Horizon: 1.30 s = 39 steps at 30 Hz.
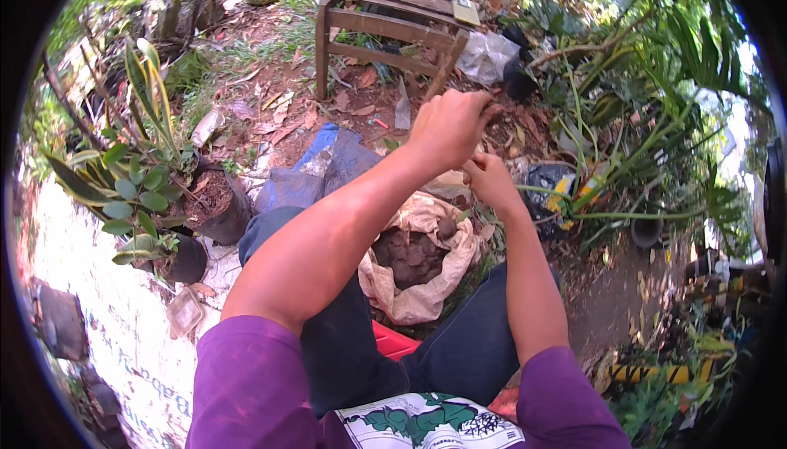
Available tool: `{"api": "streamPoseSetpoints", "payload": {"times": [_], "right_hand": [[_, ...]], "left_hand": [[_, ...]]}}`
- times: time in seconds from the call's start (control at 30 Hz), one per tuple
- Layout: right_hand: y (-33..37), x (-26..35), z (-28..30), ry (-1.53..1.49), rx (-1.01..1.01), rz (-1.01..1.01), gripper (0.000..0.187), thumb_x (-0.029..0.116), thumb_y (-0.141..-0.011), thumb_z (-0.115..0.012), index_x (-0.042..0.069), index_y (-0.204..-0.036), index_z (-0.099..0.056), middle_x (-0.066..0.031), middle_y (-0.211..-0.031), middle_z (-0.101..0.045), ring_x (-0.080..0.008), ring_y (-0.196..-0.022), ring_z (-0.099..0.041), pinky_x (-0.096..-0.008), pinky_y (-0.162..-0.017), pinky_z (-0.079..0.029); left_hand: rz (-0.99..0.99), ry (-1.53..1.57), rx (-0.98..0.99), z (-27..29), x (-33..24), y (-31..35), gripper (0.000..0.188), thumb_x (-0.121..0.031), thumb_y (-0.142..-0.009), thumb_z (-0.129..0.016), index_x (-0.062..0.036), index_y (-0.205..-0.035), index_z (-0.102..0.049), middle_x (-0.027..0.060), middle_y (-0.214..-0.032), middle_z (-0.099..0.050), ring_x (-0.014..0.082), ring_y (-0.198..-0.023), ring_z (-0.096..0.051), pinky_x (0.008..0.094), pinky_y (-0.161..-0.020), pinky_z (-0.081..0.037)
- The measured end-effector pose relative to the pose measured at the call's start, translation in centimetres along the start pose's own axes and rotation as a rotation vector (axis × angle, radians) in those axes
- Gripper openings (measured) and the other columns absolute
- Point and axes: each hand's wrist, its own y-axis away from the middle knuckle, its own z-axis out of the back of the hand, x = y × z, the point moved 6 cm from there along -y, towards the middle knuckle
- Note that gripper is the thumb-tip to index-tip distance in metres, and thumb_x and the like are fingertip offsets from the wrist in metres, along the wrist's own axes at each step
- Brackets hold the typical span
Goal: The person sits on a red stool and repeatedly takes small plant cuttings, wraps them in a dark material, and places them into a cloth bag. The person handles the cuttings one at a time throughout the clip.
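The person wears a purple T-shirt (330,433), its short left sleeve (252,367) and right sleeve (567,392) both ending above the elbow in plain hems. Across the front sits a white printed panel (414,442) with a thin dark outline, dark green rounded shapes, black lettering and a tangle of black strokes toward its right side. Dark blue jeans (471,326) cover the legs past the knees. The left hand (451,127), right hand (492,182) and both forearms are bare.

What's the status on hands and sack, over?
Left hand, right hand close together; grip unclear. Open sack holds dark clumps. Wooden bench stands beyond hands, not in the way.
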Motion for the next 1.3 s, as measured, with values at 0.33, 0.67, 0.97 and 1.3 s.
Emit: {"api": "streamPoseSetpoints", "payload": {"times": [0.33, 0.67, 0.97, 1.3], "right_hand": [[-0.6, -11.4, -7.8, 0.279, -0.165, -0.275, 0.043, 0.04, -0.088, -0.073, 0.003, -0.108, -0.079, -0.0252, -0.11, -0.076, -0.0413, -0.109, -0.072, -0.051, -0.097, -0.056], [6.9, -26.0, -16.8, 0.098, -0.564, -0.826, 0.033, 0.032, -0.089, -0.075, 0.005, -0.109, -0.073, -0.0211, -0.116, -0.073, -0.0406, -0.114, -0.069, -0.0504, -0.102, -0.053], [-0.2, -28.3, -12.4, 0.239, -0.64, -0.797, 0.091, 0.05, -0.083, -0.083, -0.006, -0.145, -0.046, -0.0296, -0.146, -0.05, -0.0432, -0.134, -0.054, -0.05, -0.113, -0.045], [1.4, -30.6, -13.4, 0.152, -0.672, -0.647, 0.068, 0.035, -0.081, -0.089, -0.005, -0.13, -0.064, -0.0245, -0.136, -0.058, -0.0411, -0.133, -0.051, -0.0486, -0.114, -0.042]], "left_hand": [[-0.08, 0.0, 0.263, -3.1, -1.2, -0.4, 0.027, -0.023, -0.101, -0.068, -0.003, -0.118, -0.077, 0.02, -0.084, -0.077, 0.0347, -0.083, -0.078, 0.0447, -0.078, -0.058], [-0.249, 0.03, 0.386, -1.1, -1.5, 2.4, 0.027, -0.02, -0.094, -0.07, -0.0047, -0.116, -0.076, 0.0191, -0.112, -0.074, 0.0391, -0.103, -0.071, 0.0481, -0.091, -0.056], [-0.229, -0.092, 0.299, 3.1, 0.3, 2.6, 0.018, -0.021, -0.092, -0.071, -0.0045, -0.099, -0.073, 0.0132, -0.1, -0.074, 0.0386, -0.093, -0.072, 0.0498, -0.078, -0.058], [-0.17, -0.181, 0.283, 2.2, -0.4, 1.8, 0.026, -0.03, -0.096, -0.069, -0.0051, -0.089, -0.07, 0.0176, -0.079, -0.072, 0.0408, -0.078, -0.072, 0.0533, -0.069, -0.055]]}}
